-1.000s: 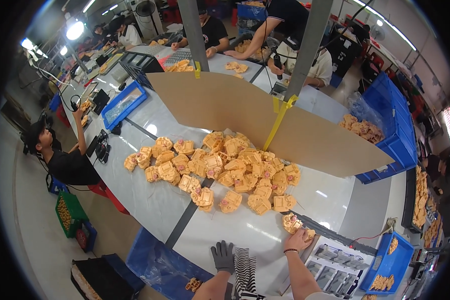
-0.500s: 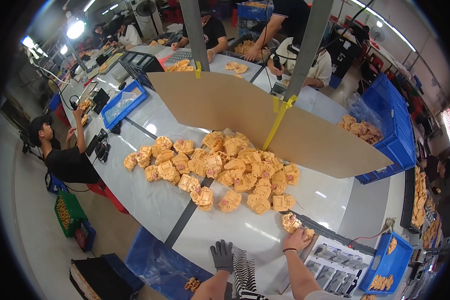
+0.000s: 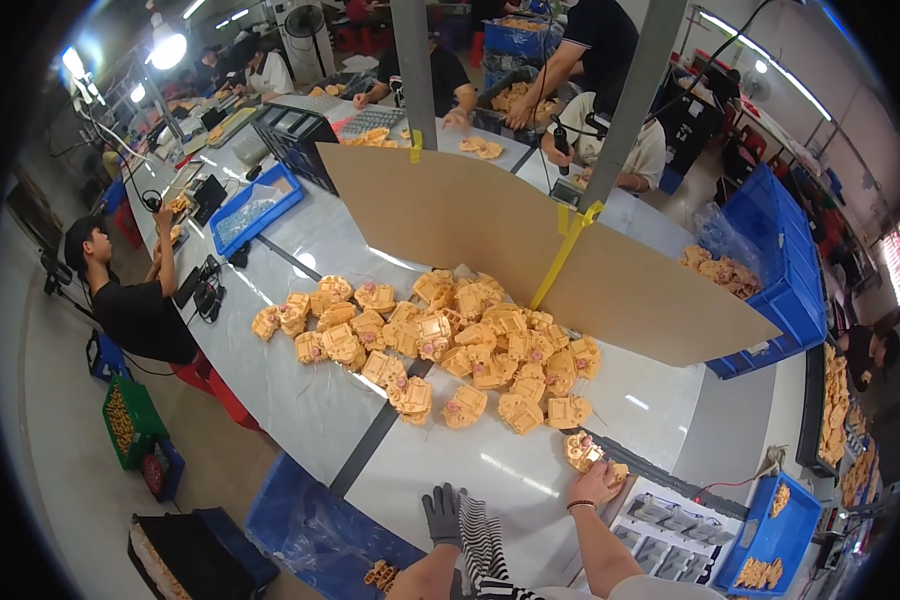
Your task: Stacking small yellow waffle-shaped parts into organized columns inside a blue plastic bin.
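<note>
My left hand (image 3: 443, 517), in a grey glove, lies on the white table with its fingers spread and nothing in them. Beside it hangs a black-and-white striped cloth (image 3: 481, 545). My bare right hand (image 3: 594, 486), with a bracelet at the wrist, has its fingers closed on an orange plastic housing (image 3: 582, 451) near the table's right side. Its fingers cover part of that piece, and more orange plastic shows on their right. Farther off lies a large heap of similar orange plastic housings (image 3: 490, 345), several with small pinkish parts and thin wires.
Right of my hand stands a white fixture (image 3: 675, 520) with grey blocks, then a blue tray (image 3: 785, 530) with orange pieces. A brown board (image 3: 450, 205) on metal posts closes off the far side. A blue bin (image 3: 310, 520) sits at lower left. Co-workers sit around.
The view has shifted slightly. My hands stay in nearly the same places, the right still on the orange plastic housing. A co-worker at the left has changed the pose of their arms.
</note>
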A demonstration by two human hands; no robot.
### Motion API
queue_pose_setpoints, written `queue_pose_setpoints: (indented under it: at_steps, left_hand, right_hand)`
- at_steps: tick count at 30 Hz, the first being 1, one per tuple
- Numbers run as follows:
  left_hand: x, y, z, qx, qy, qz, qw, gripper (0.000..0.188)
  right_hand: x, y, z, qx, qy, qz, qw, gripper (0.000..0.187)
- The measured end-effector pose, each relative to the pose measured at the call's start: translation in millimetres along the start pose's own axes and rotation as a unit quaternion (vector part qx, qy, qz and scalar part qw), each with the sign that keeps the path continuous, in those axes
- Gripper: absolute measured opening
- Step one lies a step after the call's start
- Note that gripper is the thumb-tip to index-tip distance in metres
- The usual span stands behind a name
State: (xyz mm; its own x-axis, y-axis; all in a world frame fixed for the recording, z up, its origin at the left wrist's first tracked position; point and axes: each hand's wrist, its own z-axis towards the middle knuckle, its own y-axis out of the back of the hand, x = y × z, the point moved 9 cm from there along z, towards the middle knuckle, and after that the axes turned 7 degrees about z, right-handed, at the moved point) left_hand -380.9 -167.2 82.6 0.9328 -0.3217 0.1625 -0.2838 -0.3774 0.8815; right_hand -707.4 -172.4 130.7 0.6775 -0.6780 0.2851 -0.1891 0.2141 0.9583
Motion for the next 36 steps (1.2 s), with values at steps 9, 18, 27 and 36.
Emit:
queue_pose_setpoints:
  at_steps: [9,18,27,36]
  left_hand:
    - [-0.4,-3.1,-3.7,-0.039,0.002,-0.036,0.999,0.066]
    - [1.5,-12.6,-1.0,-0.075,0.01,0.018,0.997,0.064]
    - [10.1,-4.2,-7.2,-0.23,0.009,-0.149,0.962,0.055]
    - [5.1,13.0,-7.6,-0.251,0.007,-0.123,0.96,0.056]
  right_hand:
    - [0.4,-2.0,-1.1,0.04,-0.001,-0.003,0.999,0.027]
    - [-5.4,-5.3,-0.2,0.025,0.003,0.003,1.0,0.025]
    - [-1.8,-3.3,-0.4,0.018,0.016,0.006,1.0,0.024]
    - [-9.7,-0.2,3.0,0.003,-0.021,0.014,1.0,0.018]
